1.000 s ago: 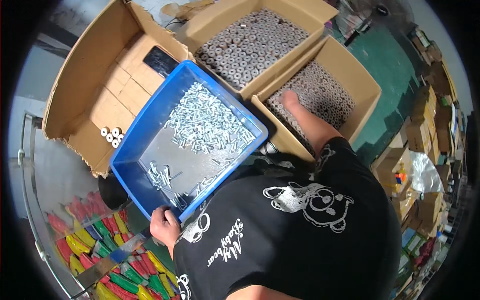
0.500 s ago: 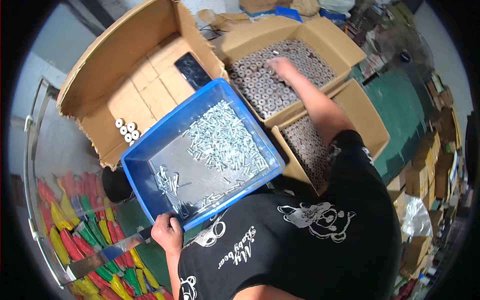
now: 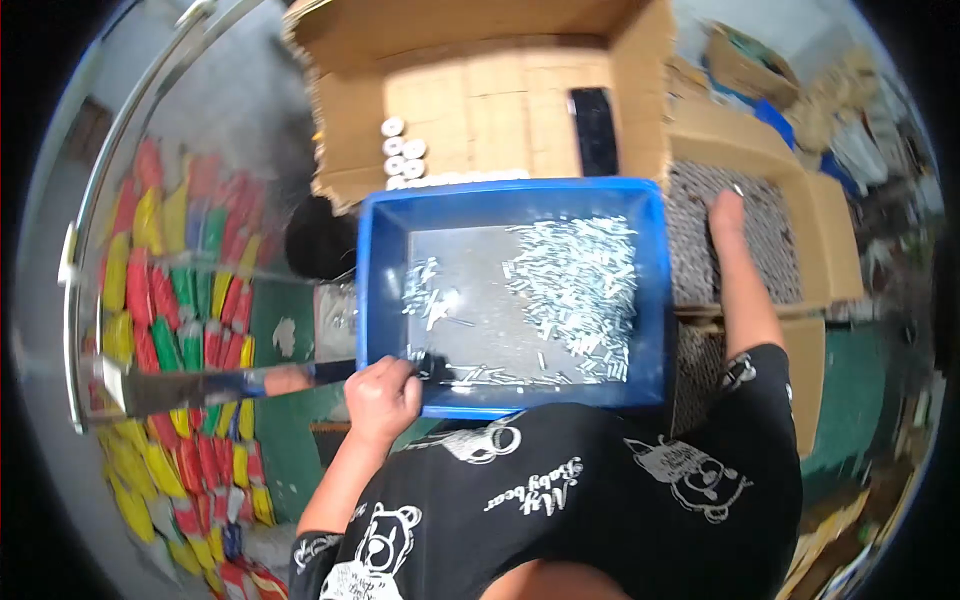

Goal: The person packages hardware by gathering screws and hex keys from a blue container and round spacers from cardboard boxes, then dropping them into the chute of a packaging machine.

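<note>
My left hand (image 3: 383, 400) is curled at the near left corner of a blue plastic bin (image 3: 664, 290); what its fingers close on is hidden. Small silvery screw-like pins (image 3: 580, 275) are heaped in the bin's right half, with a smaller cluster (image 3: 421, 285) at left. My right hand (image 3: 727, 212) reaches into a cardboard box (image 3: 825, 235) packed with small grey ring-shaped pieces (image 3: 770, 240). Its fingers look closed, and a tiny shiny bit shows at the fingertips, too small to name.
Behind the bin, an open carton (image 3: 490, 65) holds several white rollers (image 3: 395, 145) and a black phone (image 3: 595, 130). Another box (image 3: 803, 385) stands beneath my right forearm. At left are a metal rail (image 3: 72, 290), a metal bar (image 3: 190, 392) and coloured packets (image 3: 165, 300).
My head view has swung, so the bin now appears square-on and the boxes further right. My right hand stays over the grey pieces; my left stays at the bin corner.
</note>
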`<act>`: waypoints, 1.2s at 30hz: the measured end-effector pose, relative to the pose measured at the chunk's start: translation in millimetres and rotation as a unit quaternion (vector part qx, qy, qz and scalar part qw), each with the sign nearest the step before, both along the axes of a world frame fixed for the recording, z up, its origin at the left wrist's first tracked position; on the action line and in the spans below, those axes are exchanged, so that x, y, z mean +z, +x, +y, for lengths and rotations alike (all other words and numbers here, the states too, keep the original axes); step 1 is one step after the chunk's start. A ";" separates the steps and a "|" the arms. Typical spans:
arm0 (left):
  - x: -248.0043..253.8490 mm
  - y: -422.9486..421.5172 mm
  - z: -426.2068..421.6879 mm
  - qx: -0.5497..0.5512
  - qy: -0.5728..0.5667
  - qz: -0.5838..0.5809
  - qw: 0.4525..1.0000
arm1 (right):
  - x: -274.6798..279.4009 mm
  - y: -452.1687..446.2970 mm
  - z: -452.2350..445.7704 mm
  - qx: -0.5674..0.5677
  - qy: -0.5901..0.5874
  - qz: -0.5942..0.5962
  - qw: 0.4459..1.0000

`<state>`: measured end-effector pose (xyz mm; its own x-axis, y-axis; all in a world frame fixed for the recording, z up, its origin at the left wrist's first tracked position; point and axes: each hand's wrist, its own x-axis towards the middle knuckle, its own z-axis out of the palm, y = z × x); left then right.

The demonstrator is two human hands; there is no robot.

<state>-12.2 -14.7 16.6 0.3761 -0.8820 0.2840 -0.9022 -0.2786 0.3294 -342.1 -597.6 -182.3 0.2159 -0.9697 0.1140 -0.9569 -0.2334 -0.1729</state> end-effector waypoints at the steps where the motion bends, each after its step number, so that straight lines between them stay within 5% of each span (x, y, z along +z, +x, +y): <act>1: -0.4 0.0 0.8 0.002 -0.005 0.008 1.000 | 10.4 11.9 14.3 0.020 -0.012 0.016 1.000; 8: -1.0 3.6 3.1 0.000 -0.016 0.016 1.000 | 49.1 0.7 44.9 0.030 -0.083 0.020 0.996; 9: -1.9 4.8 3.8 -0.006 -0.015 0.015 1.000 | 68.8 -4.8 47.1 0.024 0.182 -0.314 0.932; 10: -3.8 5.4 4.8 -0.012 -0.015 0.017 1.000 | 95.1 -8.2 49.5 0.012 0.414 -0.588 0.695; 12: -6.0 7.2 6.2 -0.016 -0.027 0.019 0.999 | 168.7 42.0 98.1 0.140 0.359 -0.646 0.659; 14: -4.3 8.1 7.5 -0.025 -0.018 0.009 0.999 | 228.7 139.7 138.5 0.222 0.346 -0.518 0.750; 15: -8.9 9.2 8.7 -0.029 -0.026 0.019 0.999 | 270.7 185.9 168.0 0.263 0.433 -0.375 0.776; 16: -9.4 9.7 8.8 -0.024 -0.031 0.021 0.999 | 268.4 238.8 190.5 0.333 0.332 -0.312 0.826; 18: -9.2 9.5 11.1 -0.026 -0.047 0.023 0.998 | 232.7 330.4 199.1 0.523 0.204 -0.138 0.816; 21: -24.0 3.6 13.5 -0.010 -0.044 0.015 0.999 | 171.9 398.9 187.0 0.565 0.175 0.137 0.795; 24: -27.9 15.1 25.9 -0.106 -0.118 0.086 0.984 | 194.5 394.3 233.9 0.413 0.325 0.097 0.845; 25: -34.0 3.6 16.6 -0.152 -0.102 0.078 0.980 | 191.1 340.5 211.0 0.323 0.383 -0.050 0.864; 26: -44.7 21.5 27.6 -0.128 -0.074 0.028 0.989 | 181.0 381.4 205.8 0.302 0.432 -0.204 0.825; 28: -60.5 38.7 35.8 -0.076 -0.099 0.073 0.990 | 172.0 462.5 240.7 0.397 0.372 -0.103 0.833; 30: -62.7 44.0 50.4 -0.031 -0.151 0.114 0.981 | 152.2 434.6 259.1 0.448 0.246 0.084 0.855; 31: -71.2 52.3 53.6 -0.031 -0.152 0.105 0.982 | 104.2 449.7 212.2 0.573 0.101 0.103 0.807; 33: -27.1 13.6 25.0 -0.038 -0.085 0.104 0.990 | 127.1 414.9 177.3 0.550 0.176 0.061 0.814; 36: -34.5 17.5 24.7 -0.052 -0.066 0.087 0.993 | 102.9 414.8 168.9 0.530 0.321 -0.074 0.782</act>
